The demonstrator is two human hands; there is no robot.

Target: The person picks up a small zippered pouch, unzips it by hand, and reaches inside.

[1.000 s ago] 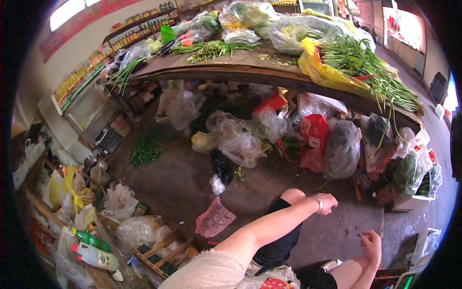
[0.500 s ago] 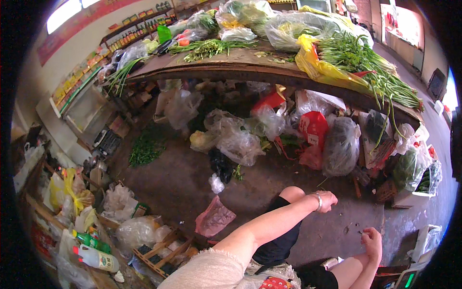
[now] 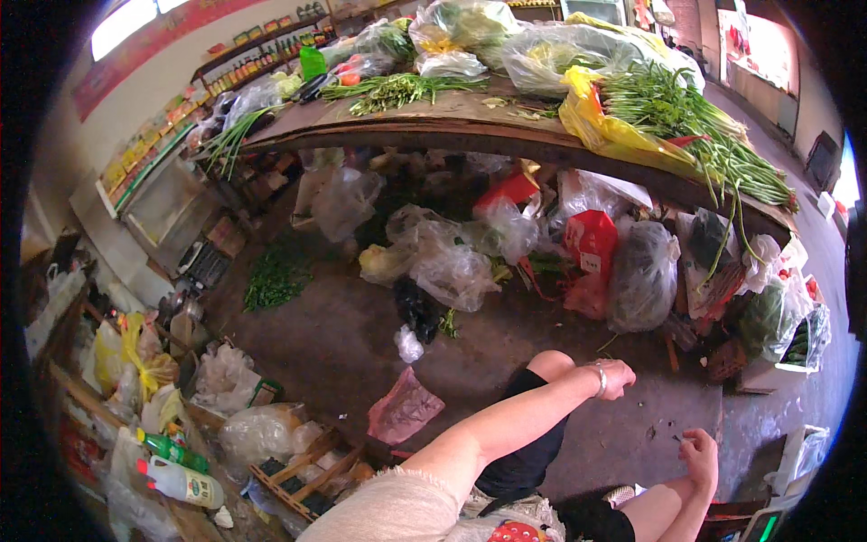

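The left hand (image 3: 617, 378), wearing a bracelet (image 3: 598, 379), rests on a bent knee (image 3: 551, 365), fingers curled closed and empty. At four o'clock, the right hand (image 3: 700, 449) hovers over the concrete floor (image 3: 343, 343), fingers loosely curled.

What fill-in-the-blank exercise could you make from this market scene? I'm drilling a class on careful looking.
1. The left hand wears a ____ at its wrist.
2. The long green stalks lie on a ____ plastic bag on the wooden table.
3. The right hand hangs over the bare ____.
4. On the floor beside the knee lies a crumpled ____ bag.

Missing words: bracelet; yellow; floor; pink
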